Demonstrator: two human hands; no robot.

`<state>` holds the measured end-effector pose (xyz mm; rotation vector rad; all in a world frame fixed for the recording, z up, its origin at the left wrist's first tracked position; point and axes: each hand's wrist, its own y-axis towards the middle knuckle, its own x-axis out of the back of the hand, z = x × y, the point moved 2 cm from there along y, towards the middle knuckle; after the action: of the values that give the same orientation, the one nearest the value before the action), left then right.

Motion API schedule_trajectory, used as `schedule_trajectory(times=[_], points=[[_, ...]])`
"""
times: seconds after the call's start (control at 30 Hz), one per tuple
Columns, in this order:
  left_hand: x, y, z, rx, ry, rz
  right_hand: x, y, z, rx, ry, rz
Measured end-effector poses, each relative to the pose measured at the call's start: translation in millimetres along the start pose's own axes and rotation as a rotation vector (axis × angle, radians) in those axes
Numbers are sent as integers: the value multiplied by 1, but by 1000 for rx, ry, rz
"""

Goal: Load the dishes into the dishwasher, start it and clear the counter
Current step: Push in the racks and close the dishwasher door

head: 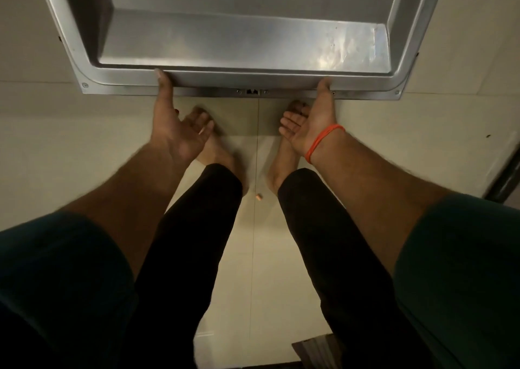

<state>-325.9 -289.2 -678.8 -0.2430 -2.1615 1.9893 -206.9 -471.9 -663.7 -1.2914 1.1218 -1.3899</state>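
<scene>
Dishwasher door (242, 45) lowered toward person, stainless inner face up, fills top of head view; front edge runs across frame above the feet. Latch slot (252, 91) at mid front edge, between the two hands. Left hand (174, 126): palm up, thumb hooked over door's front lip, fingers loosely spread and relaxed under/behind the edge, not wrapped round anything; slight motion blur on fingers. Right hand (308, 126): same pose, mirrored, thumb tip touching the lip near right corner, fingers lightly curled, palm up, nothing held. Orange thread band (323, 140) on right wrist. Both hands well apart, one toward each end of the edge. Contact w/ door = thumbs only as far as visible; can't tell if fingers touch the underside. Dark teal short sleeves (56, 270) at lower corners of frame. Person in black trousers (197, 228), barefoot on pale tiled floor (84, 149); feet directly below door edge. Small copper-coloured object (258, 197) lying on floor between the legs, on a tile joint, too small to ID. Wet streaks/reflections on right side of door's inner panel. Dark strip at far right edge, unclear what.
</scene>
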Motion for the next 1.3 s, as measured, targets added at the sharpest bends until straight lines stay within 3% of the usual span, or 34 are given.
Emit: schedule_trajectory(times=[0.17, 0.37, 0.47, 0.67, 0.93, 1.1, 1.3], points=[[-3, 7, 0, -7, -152, 187, 8, -4, 3, 46, 46, 15], [4, -28, 13, 25, -7, 233, 13, -35, 16, 47, 76, 58], [7, -35, 14, 43, -74, 208, 10, -47, 16, 44, 63, 66], [-8, -2, 2, -17, -435, 207, 7, -38, 12, 58, 57, 81], [-12, 14, 0, -46, -450, 144, 33, -36, 1, 40, 89, 46], [-12, -39, -7, -30, -411, 125, 45, -76, 0, 33, 153, 21], [-8, -146, -27, 7, -346, 155, 25, -166, 17, 37, 333, 115]])
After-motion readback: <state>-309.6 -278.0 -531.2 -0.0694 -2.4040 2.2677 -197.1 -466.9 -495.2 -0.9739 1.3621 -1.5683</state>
